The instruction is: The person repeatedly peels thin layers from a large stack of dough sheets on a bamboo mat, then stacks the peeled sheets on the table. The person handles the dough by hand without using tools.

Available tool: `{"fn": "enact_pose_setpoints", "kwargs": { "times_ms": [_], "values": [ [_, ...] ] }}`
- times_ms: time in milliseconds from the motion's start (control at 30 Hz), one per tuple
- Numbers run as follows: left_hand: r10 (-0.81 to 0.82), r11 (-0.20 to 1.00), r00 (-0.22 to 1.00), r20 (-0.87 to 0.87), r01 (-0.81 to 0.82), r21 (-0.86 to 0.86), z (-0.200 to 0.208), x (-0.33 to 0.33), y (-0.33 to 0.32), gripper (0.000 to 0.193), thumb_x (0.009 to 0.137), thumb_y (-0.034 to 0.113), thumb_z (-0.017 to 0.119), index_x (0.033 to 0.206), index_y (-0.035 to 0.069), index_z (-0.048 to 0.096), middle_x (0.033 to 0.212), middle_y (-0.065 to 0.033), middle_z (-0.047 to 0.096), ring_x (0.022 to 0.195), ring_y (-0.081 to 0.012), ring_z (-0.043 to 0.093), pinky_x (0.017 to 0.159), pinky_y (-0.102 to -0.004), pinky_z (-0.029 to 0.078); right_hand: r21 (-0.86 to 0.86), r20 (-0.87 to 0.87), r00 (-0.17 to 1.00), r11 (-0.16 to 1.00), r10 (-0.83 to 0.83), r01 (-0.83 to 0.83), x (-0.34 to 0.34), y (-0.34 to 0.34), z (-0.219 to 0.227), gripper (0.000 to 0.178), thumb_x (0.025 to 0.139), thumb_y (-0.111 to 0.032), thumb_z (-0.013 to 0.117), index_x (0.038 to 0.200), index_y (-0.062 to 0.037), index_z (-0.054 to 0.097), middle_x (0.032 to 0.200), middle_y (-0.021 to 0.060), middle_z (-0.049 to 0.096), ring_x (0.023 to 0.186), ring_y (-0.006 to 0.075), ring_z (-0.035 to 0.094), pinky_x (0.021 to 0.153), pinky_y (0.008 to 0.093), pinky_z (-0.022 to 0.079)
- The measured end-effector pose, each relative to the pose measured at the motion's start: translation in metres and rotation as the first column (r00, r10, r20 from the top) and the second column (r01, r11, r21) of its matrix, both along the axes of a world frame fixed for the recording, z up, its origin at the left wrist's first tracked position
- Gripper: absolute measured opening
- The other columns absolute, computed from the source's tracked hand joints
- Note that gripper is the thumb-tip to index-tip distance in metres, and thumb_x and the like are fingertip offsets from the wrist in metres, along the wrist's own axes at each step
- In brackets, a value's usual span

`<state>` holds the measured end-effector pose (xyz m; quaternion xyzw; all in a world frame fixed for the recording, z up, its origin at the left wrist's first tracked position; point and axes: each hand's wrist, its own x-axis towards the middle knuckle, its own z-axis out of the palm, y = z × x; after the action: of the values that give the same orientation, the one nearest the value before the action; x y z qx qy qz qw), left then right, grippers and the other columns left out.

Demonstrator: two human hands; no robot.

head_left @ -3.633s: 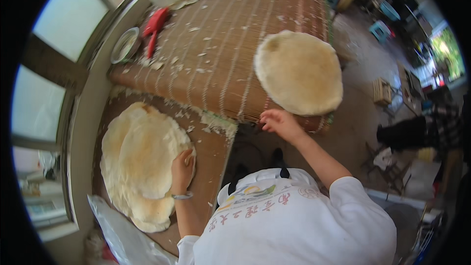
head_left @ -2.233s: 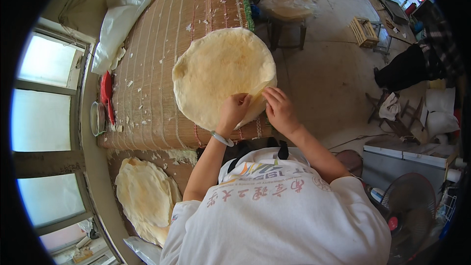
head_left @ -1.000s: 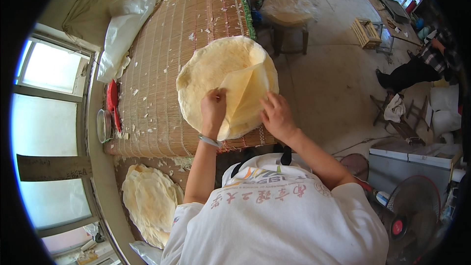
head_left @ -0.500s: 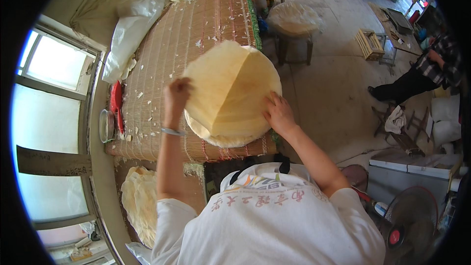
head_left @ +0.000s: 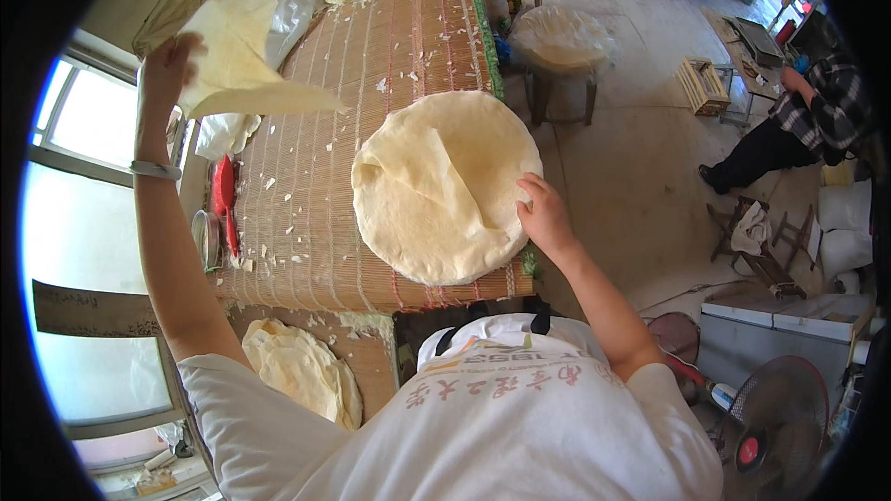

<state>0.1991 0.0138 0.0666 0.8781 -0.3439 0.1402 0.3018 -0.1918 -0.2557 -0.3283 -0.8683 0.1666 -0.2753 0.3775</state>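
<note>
Pinching a thin, floppy, cream-coloured sheet (head_left: 234, 54) at ten o'clock, the left hand (head_left: 168, 65) seems to be separating layers; the right hand (head_left: 548, 213) touches the central round, pale-yellow stack (head_left: 408, 223) at its three o'clock, grip unclear. Next calls for gentle, tear-free handling.

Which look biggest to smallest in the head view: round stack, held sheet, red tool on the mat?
1. Round stack, by the right hand
2. Held sheet, in the left hand
3. Red tool
</note>
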Motion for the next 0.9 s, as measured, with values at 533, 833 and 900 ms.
{"fn": "enact_pose_setpoints", "kwargs": {
  "times_ms": [533,833,900],
  "values": [
    [-0.099,0.989,0.939,-0.329,0.056,-0.137,-0.056,-0.025,0.047,0.02,0.094,0.02,0.054,0.083,0.006,0.063,0.061,-0.0027,0.059,0.035,-0.0034,0.037,0.03,-0.021,0.025,-0.523,-0.284,0.959,0.84,-0.011,-0.145,0.031,0.08,0.01,0.045,0.076,-0.024,0.06,0.114,-0.0004,0.057,0.122,0.0163,0.052,0.115,0.0303,0.047,0.094,0.0411,0.04],
    [-0.142,0.97,0.922,-0.361,0.057,-0.235,-0.085,0.02,0.079,0.02,0.094,0.016,0.055,0.077,0.006,0.06,0.062,-0.0036,0.059,0.035,-0.0051,0.04,0.03,-0.0214,0.03,-0.292,-0.137,0.98,0.939,0.145,-0.18,0.033,0.069,0.025,0.016,0.074,-0.016,0.06,0.086,-0.0054,0.062,0.1,0.0099,0.061,0.097,0.0256,0.058,0.082,0.0368,0.048],
    [-0.145,0.986,0.938,-0.316,0.113,-0.119,-0.055,0.075,0.094,0.022,0.095,0.018,0.051,0.076,0.008,0.058,0.062,-0.0035,0.059,0.033,-0.005,0.037,0.028,-0.0218,0.026,-0.259,0.11,0.957,0.937,0.27,-0.234,0.032,0.071,0.032,0.015,0.073,-0.016,0.061,0.084,-0.0065,0.061,0.094,0.01,0.061,0.09,0.0256,0.06,0.079,0.0369,0.049]
  ]
}}
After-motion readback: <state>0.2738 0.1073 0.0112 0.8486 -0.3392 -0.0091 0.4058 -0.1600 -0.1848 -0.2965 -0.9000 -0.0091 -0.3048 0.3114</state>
